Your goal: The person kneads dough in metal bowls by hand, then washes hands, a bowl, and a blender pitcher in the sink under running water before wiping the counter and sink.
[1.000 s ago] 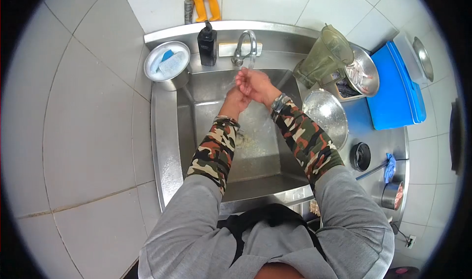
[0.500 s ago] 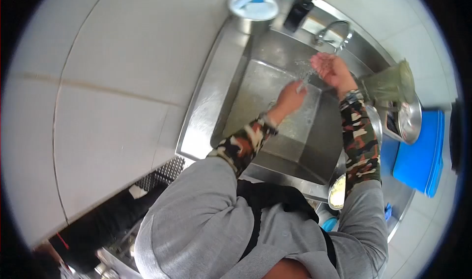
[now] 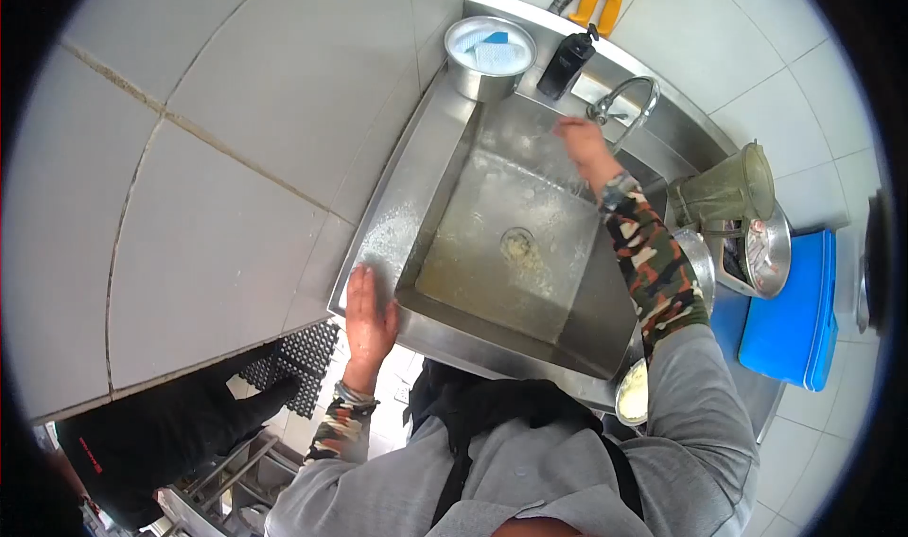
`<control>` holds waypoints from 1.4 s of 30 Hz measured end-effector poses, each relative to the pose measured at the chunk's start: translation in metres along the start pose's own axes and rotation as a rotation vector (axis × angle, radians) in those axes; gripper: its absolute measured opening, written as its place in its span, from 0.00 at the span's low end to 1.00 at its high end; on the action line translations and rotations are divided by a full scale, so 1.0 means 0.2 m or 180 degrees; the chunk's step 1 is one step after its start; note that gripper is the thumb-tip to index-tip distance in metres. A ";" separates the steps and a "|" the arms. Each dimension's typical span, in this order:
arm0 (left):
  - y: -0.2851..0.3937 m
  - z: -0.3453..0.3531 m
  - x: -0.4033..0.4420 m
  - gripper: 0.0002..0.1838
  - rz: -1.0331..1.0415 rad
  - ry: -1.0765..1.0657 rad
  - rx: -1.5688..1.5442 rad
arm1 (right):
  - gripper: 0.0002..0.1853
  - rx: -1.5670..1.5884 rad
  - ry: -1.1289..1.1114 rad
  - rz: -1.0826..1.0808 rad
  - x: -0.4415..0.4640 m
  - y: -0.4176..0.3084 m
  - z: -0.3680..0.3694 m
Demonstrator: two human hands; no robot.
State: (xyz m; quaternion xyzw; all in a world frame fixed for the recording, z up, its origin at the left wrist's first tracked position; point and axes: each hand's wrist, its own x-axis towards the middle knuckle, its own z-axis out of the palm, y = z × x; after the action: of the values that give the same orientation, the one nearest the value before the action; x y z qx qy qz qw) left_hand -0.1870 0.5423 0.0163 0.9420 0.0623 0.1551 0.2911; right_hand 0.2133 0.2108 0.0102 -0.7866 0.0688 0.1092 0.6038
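My left hand [image 3: 370,319] lies at the left front corner of the steel sink [image 3: 397,234], its fingers stretched out flat near the rim and holding nothing. Over the back of the basin, my right hand [image 3: 584,146] is just in front of the curved faucet [image 3: 648,92]. Its fingers are blurred, so their closure is unclear, and no object shows in them. Pale scraps [image 3: 519,247] sit over the drain in the wet basin.
A metal pot [image 3: 484,83] with cloths or sponges and a black pump bottle [image 3: 567,64] stand behind the sink. To the right are a cloudy blender jar [image 3: 728,185], metal bowls and a blue container [image 3: 790,310]. A person in dark clothes [image 3: 170,442] is at lower left.
My left hand has left the basin and moved to the sink's left front rim. My right hand has turned over and shifted left, close to the faucet base.
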 end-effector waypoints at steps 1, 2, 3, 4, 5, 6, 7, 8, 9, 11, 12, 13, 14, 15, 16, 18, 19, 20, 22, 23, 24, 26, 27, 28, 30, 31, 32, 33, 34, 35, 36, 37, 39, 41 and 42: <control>-0.01 -0.02 -0.01 0.33 0.0009 0.0085 0.0133 | 0.14 -0.1297 0.0427 -0.1021 -0.06 -0.11 0.11; -0.02 -0.03 -0.02 0.33 -0.0013 0.0086 0.0121 | 0.16 -0.1260 0.0556 -0.1207 -0.04 -0.23 0.17; -0.05 -0.04 -0.04 0.34 -0.0101 0.0086 0.0261 | 0.19 -0.1239 0.0676 -0.1360 0.01 -0.32 0.21; -0.08 -0.04 -0.06 0.35 -0.0200 0.0058 0.0407 | 0.16 -0.0595 0.0632 -0.0881 0.05 -0.38 0.24; -0.16 0.01 -0.09 0.36 -0.0324 -0.0140 0.0503 | 0.15 0.0238 0.0371 -0.0308 0.13 -0.38 0.23; -0.15 -0.01 -0.13 0.36 -0.0409 -0.0238 0.0516 | 0.13 0.1108 0.0107 0.0273 0.15 -0.35 0.18; -0.14 0.00 -0.13 0.39 -0.0377 -0.0648 0.1054 | 0.13 0.1100 0.0071 0.0355 0.13 -0.27 0.16; -0.13 0.01 -0.12 0.42 -0.0324 -0.1050 0.1585 | 0.12 0.1496 0.0091 0.0734 0.11 -0.19 0.13; -0.13 0.02 -0.10 0.50 -0.0348 -0.1275 0.1601 | 0.11 0.1877 0.0126 0.1107 0.09 -0.11 0.08; -0.08 0.03 -0.04 0.52 -0.0453 -0.1332 0.1507 | 0.11 0.2656 0.0558 0.1276 0.03 0.11 -0.06; -0.07 0.02 -0.02 0.54 -0.0513 -0.1333 0.1419 | 0.11 0.3012 0.0675 0.1327 0.03 0.24 -0.14; -0.08 0.03 -0.01 0.56 -0.0451 -0.1414 0.1523 | 0.12 0.3382 0.0818 0.1363 0.01 0.33 -0.19; -0.09 0.02 -0.01 0.56 -0.0431 -0.1439 0.1535 | 0.12 0.3401 0.0843 0.1377 -0.04 0.36 -0.20; -0.09 0.02 0.01 0.56 -0.0328 -0.1419 0.1531 | 0.13 0.3671 0.0875 0.1249 -0.09 0.38 -0.20; -0.09 0.02 0.03 0.56 -0.0218 -0.1392 0.1524 | 0.15 0.3942 0.0907 0.1106 -0.12 0.39 -0.20; -0.15 0.08 0.11 0.55 0.0027 -0.1318 0.1306 | 0.14 0.3587 0.0731 0.1192 -0.18 0.36 -0.20; -0.18 0.12 0.17 0.54 0.0238 -0.1217 0.1080 | 0.13 0.3212 0.0519 0.1269 -0.21 0.34 -0.19; -0.18 0.16 0.29 0.53 0.0326 -0.1160 0.1126 | 0.13 0.3245 0.0558 0.1264 -0.22 0.33 -0.19; -0.14 0.29 0.54 0.52 0.0513 -0.1138 0.1131 | 0.13 0.2672 0.0111 0.1170 -0.19 0.30 -0.21; -0.10 0.37 0.65 0.52 0.0736 -0.1113 0.0965 | 0.12 0.2575 0.0034 0.1132 -0.21 0.26 -0.22; -0.03 0.45 0.73 0.52 0.0995 -0.1077 0.0771 | 0.12 0.2472 -0.0007 0.1065 -0.23 0.20 -0.21; 0.11 0.71 0.82 0.52 0.1311 -0.1405 0.0178 | 0.12 0.2857 0.0026 0.0726 -0.23 0.18 -0.22; 0.20 0.87 0.87 0.52 0.1453 -0.1755 -0.0293 | 0.12 0.2856 0.0117 0.0589 -0.28 0.10 -0.20; 0.30 1.03 0.91 0.52 0.1705 -0.1811 -0.0395 | 0.11 0.2614 0.0109 0.0333 -0.29 0.09 -0.19; 0.49 1.30 1.00 0.45 0.0571 -0.2533 -0.0895 | 0.13 0.1858 0.0155 0.0273 -0.29 0.05 -0.16; 0.60 1.35 1.06 0.45 0.0721 -0.2595 -0.0917 | 0.13 0.1096 0.0321 0.0189 -0.29 0.00 -0.16; 0.71 1.38 1.13 0.39 -0.0419 -0.2860 -0.1757 | 0.13 0.0328 0.0460 0.0139 -0.31 -0.06 -0.16; 0.80 1.41 1.19 0.33 -0.1631 -0.3056 -0.2542 | 0.13 0.0337 0.0569 0.0125 -0.35 -0.10 -0.16; 0.85 1.47 1.24 0.33 -0.1566 -0.3130 -0.2534 | 0.11 0.0944 0.0528 0.0324 -0.39 -0.13 -0.15; 0.90 1.53 1.27 0.27 -0.2250 -0.3048 -0.3547 | 0.09 0.1557 0.0459 0.0497 -0.44 -0.14 -0.16; 0.95 1.58 1.30 0.22 -0.2955 -0.2890 -0.4557 | 0.09 0.1560 0.0523 0.0473 -0.48 -0.09 -0.18; 0.96 1.62 1.34 0.15 -0.2904 -0.3082 -0.4891 | 0.10 0.0970 0.0780 0.0144 -0.54 -0.05 -0.20; 1.06 1.62 1.37 0.13 -0.3096 -0.2901 -0.4929 | 0.11 0.0030 0.1594 -0.0513 -0.69 0.01 -0.25; 1.12 1.65 1.42 0.11 -0.3303 -0.2655 -0.4967 | 0.13 -0.0428 0.2455 -0.0893 -0.85 0.05 -0.38; 1.12 1.70 1.45 0.10 -0.3360 -0.2687 -0.5217 | 0.14 -0.0525 0.2774 -0.0913 -0.94 0.10 -0.47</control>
State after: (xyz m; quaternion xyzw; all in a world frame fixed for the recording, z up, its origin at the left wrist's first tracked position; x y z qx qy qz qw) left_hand 0.2044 0.2392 -0.0486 0.2893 0.2336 -0.3357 0.8654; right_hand 0.0356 0.1106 0.0635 -0.8061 0.1977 -0.3109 0.4631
